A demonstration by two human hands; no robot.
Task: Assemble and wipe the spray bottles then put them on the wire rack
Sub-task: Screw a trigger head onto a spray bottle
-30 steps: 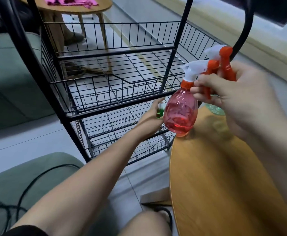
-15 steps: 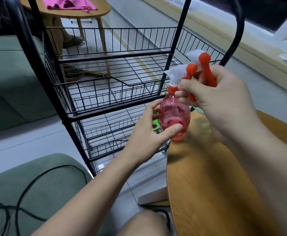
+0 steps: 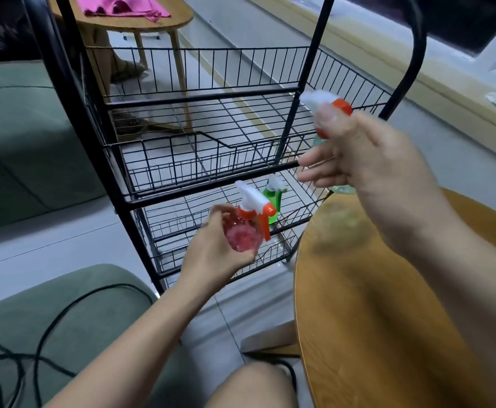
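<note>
Beside wire rack (image 3: 199,97), bulbous pink bottle (image 3: 242,234)

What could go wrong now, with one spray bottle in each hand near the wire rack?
1. The right hand holds the pale bottle with some fingers spread, so it may slip onto the wooden table.
2. The left hand holds the red bottle close to the green bottle on a lower shelf of the wire rack; it might knock that one over.
</note>
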